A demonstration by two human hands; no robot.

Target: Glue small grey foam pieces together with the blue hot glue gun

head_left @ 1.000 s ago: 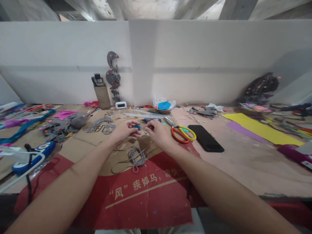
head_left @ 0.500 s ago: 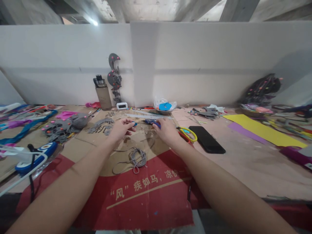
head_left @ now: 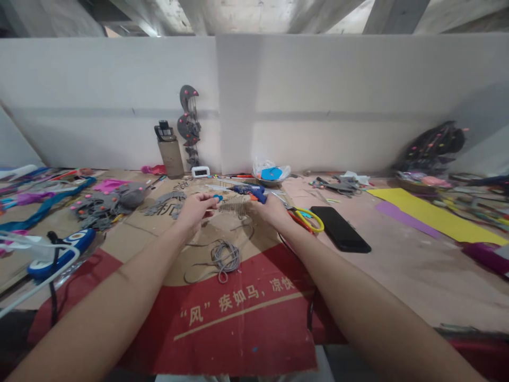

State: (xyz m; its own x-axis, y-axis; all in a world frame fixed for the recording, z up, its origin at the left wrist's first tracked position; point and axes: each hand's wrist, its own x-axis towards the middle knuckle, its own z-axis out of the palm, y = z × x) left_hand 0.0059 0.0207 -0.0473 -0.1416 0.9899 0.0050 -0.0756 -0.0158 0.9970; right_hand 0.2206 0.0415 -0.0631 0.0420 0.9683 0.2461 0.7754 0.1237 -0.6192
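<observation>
Between the thumb and fingers of my left hand (head_left: 194,210) is a small blue disc-like piece (head_left: 218,197). My right hand (head_left: 274,210) is closed round the handle of a blue glue gun (head_left: 249,189), whose nozzle points left, just beyond the blue piece. A row of thin spiky wires or pins (head_left: 234,205) stands on the cardboard (head_left: 214,231) between my hands. Nearer to me lies a loose coil of grey cord (head_left: 226,257). Scissors with yellow and orange handles (head_left: 309,219) rest beside my right wrist.
A black phone (head_left: 339,228) lies right of the scissors. Toward the wall stand a bottle (head_left: 170,157), a small white clock (head_left: 200,172) and a bowl with blue pieces (head_left: 272,175). Grey felt pieces (head_left: 109,204) and a blue-and-white power strip (head_left: 63,255) are at left.
The glue gun has been lifted and turned in my right hand, so its body shows more clearly, pointing left. My left hand still pinches the blue piece, which shows more of its face.
</observation>
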